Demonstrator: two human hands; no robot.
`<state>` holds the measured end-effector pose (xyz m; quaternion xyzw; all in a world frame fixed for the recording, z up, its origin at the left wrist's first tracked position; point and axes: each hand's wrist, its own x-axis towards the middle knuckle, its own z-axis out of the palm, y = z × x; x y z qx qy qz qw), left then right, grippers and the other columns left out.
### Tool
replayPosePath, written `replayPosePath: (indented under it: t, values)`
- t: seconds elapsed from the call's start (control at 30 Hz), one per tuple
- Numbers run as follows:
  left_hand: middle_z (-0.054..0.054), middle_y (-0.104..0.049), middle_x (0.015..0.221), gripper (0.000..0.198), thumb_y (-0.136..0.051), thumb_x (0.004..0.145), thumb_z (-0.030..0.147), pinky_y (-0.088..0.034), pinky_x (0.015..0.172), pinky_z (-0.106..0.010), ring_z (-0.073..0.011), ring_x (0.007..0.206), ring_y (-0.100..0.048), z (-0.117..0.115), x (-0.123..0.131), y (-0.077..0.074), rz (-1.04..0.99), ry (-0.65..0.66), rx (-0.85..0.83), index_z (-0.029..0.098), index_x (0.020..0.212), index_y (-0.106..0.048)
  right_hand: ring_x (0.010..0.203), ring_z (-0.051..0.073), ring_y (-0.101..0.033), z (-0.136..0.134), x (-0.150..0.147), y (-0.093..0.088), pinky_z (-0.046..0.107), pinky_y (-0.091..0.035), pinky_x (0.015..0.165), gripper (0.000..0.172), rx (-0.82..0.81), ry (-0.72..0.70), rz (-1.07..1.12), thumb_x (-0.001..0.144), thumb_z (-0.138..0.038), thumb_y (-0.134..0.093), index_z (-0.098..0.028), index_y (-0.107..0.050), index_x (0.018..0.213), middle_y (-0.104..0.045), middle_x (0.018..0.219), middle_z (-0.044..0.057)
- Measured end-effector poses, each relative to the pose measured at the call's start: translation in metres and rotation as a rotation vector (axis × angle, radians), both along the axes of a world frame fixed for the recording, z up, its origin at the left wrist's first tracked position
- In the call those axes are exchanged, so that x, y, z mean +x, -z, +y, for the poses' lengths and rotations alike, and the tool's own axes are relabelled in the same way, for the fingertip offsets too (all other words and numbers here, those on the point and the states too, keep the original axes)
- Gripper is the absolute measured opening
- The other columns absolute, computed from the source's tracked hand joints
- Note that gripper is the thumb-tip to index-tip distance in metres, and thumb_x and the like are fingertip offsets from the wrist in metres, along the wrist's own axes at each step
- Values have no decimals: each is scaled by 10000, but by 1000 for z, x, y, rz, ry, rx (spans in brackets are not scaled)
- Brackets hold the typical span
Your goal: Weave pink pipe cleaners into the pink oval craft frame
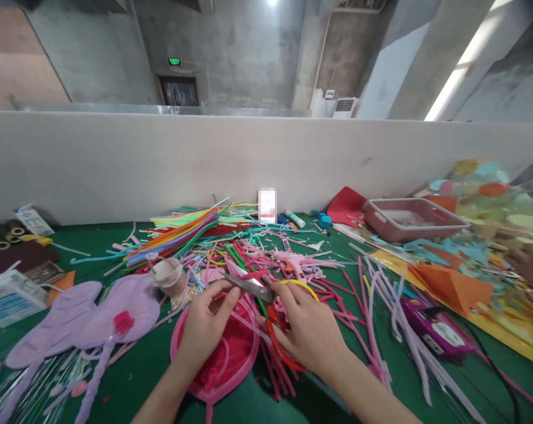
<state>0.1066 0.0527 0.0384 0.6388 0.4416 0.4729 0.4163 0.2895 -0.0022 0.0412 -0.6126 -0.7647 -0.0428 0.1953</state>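
Note:
My right hand (308, 327) grips the red handles of a pair of scissors (254, 288), whose grey blades point left over the green table. My left hand (207, 321) sits just under the blade tips, thumb and fingers pinched on a thin pink pipe cleaner (246, 321) that runs toward the blades. Both hands hover over a round pink heart-shaped piece (231, 359) lying flat on the table. A yellow pipe-cleaner loop (304, 285) lies behind my right hand.
A heap of coloured pipe cleaners (191, 232) covers the middle. Purple felt wings (87, 321) lie left, a small paper cup (168, 275) beside them. A pink tray (411, 221), paper scraps and a purple glue gun (434, 333) sit right. Another person's hand (531, 265) shows far right.

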Motion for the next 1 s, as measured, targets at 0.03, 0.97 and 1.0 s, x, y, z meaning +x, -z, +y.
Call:
replayPosePath:
  t: [0.03,0.97,1.0]
  values:
    - [-16,-688,742,149,-623,817,318,-476,682,-246,-193,710,-621,0,-1,1,5,13,4,204,821,-719,879,274,-670,0,0,0,327,-505,608,318,-15,1,-6,875,-385,-564,-180,-553,1118,-673,1034,111]
    - [1,-628,707,259,-640,794,415,-454,669,-247,-168,709,-577,6,-2,10,-28,37,-129,167,720,-632,595,230,-691,20,-8,13,302,-201,480,304,-91,-48,-231,977,-460,-435,-205,-601,989,-727,737,39]
    - [4,-623,700,255,-646,790,409,-453,664,-245,-166,702,-576,6,-2,10,-26,34,-128,168,711,-629,595,231,-694,20,-9,15,303,-194,477,303,-95,-52,-237,977,-459,-436,-204,-601,973,-727,728,40]
